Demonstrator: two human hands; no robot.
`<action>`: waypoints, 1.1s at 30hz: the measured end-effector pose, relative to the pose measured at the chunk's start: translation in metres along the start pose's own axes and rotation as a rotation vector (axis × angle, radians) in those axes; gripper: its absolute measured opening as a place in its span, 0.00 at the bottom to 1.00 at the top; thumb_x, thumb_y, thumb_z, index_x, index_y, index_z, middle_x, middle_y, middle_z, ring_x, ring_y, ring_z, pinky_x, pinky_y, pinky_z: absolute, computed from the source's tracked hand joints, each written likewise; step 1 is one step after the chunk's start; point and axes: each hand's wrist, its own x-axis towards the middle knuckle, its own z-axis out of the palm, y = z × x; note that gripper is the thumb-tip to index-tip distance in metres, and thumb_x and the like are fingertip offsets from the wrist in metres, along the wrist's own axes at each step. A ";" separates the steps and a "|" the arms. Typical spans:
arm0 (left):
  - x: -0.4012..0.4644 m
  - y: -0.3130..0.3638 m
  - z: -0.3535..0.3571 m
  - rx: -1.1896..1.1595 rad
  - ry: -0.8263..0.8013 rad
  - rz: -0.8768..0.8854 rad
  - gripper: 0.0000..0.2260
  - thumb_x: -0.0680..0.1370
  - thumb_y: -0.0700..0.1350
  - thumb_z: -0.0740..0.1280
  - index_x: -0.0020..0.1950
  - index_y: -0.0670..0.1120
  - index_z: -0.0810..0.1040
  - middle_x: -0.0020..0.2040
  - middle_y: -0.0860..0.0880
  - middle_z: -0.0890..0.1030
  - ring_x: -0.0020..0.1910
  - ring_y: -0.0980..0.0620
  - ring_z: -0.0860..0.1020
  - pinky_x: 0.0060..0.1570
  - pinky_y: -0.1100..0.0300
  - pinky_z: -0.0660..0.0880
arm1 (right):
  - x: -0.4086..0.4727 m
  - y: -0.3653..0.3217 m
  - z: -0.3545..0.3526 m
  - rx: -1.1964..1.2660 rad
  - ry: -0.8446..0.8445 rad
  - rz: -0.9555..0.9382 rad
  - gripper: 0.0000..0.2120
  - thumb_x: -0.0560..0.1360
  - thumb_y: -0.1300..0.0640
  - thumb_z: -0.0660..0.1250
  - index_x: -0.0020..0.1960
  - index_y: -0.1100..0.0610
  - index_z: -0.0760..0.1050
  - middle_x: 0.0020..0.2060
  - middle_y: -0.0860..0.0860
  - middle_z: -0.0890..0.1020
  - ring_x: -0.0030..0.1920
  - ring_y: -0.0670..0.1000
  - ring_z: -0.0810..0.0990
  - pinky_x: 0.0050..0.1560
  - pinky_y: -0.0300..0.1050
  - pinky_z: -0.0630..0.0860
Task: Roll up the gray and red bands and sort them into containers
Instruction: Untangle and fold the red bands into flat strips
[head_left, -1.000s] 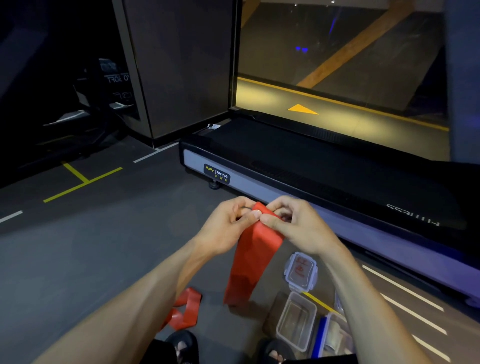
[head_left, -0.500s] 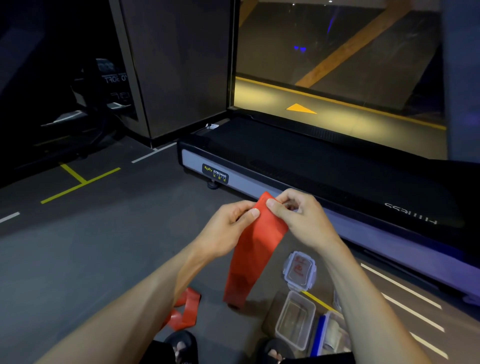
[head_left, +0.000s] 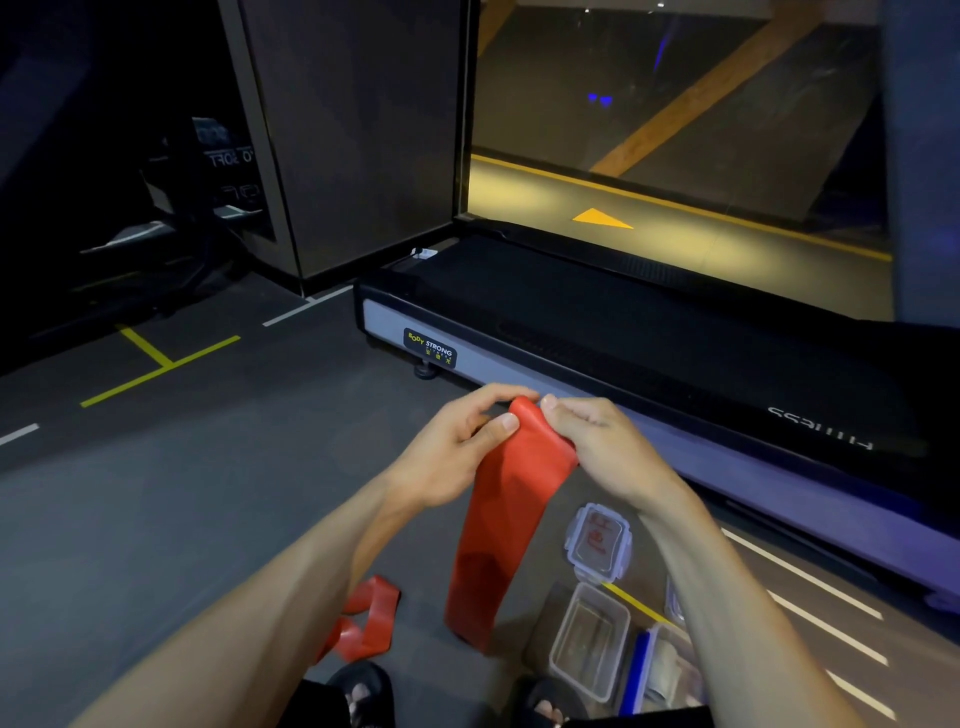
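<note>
A: What sits nearest you, under your forearms?

B: Your two sandalled feet (head_left: 363, 693) at the bottom edge. Below and left of your left hand a second red band (head_left: 363, 621) lies crumpled on the dark floor (head_left: 156, 519). Below your right hand stands an open clear container (head_left: 589, 642), and just right of it another clear container with a blue edge (head_left: 660, 670); what it holds is too blurred for me to tell. A little farther on, still below your right wrist, a clear lid (head_left: 598, 540) with a red label lies flat on the floor.

A: And your hands?

B: They are close together at chest height, both clamped on the top end of the red band (head_left: 511, 499). Your left hand (head_left: 452, 452) pinches it with the thumb pressed on the near face and the fingers curled over the top. Your right hand (head_left: 602, 447) curls its fingers over the same upper edge from the other side. The band hangs straight down between your forearms, its lower end reaching the floor just left of the open container.

A: Beyond your hands?

B: A treadmill (head_left: 649, 353) runs across, its grey side rail bearing a "Body Strong" badge (head_left: 430, 348). Past it, a glass pane (head_left: 675, 130) and a yellow arrow (head_left: 602, 218); to the far left of your left hand, yellow floor lines (head_left: 156, 364).
</note>
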 end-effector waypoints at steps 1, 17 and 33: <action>0.000 -0.001 -0.001 -0.015 0.003 -0.014 0.13 0.84 0.41 0.62 0.69 0.42 0.74 0.54 0.39 0.84 0.50 0.48 0.82 0.54 0.51 0.78 | 0.000 0.001 0.000 0.019 -0.011 0.017 0.35 0.78 0.31 0.55 0.47 0.65 0.77 0.34 0.62 0.79 0.35 0.52 0.75 0.44 0.61 0.73; -0.003 -0.007 0.005 -0.177 0.047 -0.024 0.11 0.81 0.43 0.67 0.64 0.48 0.80 0.53 0.39 0.85 0.51 0.47 0.82 0.56 0.53 0.78 | 0.003 0.007 0.004 0.060 0.157 -0.081 0.11 0.76 0.47 0.73 0.44 0.53 0.78 0.38 0.59 0.82 0.34 0.52 0.76 0.39 0.52 0.73; -0.001 -0.005 -0.002 -0.182 -0.002 -0.060 0.18 0.84 0.38 0.62 0.74 0.43 0.72 0.58 0.35 0.83 0.55 0.44 0.82 0.59 0.52 0.79 | 0.001 0.001 0.004 0.009 0.026 -0.035 0.27 0.80 0.37 0.57 0.41 0.60 0.74 0.33 0.57 0.76 0.35 0.50 0.73 0.43 0.60 0.71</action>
